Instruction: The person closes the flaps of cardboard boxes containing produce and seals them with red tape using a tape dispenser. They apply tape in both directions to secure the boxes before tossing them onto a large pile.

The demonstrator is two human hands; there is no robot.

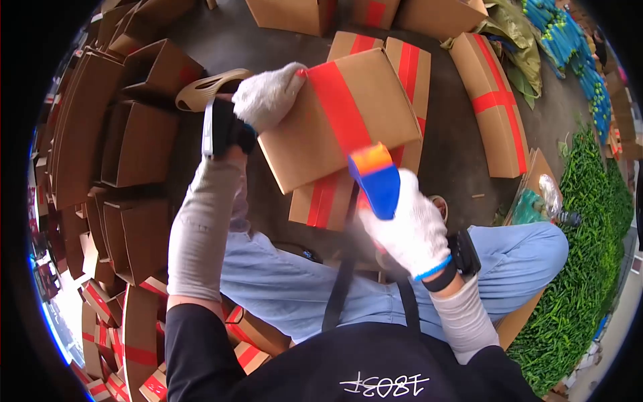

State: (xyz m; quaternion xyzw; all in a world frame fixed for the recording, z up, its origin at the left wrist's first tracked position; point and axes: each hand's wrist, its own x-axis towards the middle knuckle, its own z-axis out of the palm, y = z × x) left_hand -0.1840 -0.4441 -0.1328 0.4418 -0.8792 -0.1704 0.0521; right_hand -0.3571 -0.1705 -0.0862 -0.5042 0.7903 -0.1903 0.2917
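My left hand (268, 97), in a white knit glove, grips the left edge of a tilted cardboard box (388, 90), its thumb near the end of the red tape (338, 107). That tape runs across the box down to the near edge. In my gloved right hand (410, 224) is a blue tape dispenser (379, 189) with an orange top, held right at the box's near edge where the red strip ends. Below the held box lie other taped cartons (305, 204), partly covered by it.
Brown cartons (137, 144) stand stacked at the left. A taped carton (492, 107) lies on the floor at the right, beside a heap of green leaves (583, 221). Blue bundles (566, 50) lie at the top right. A beige slipper (194, 95) sits behind my left wrist.
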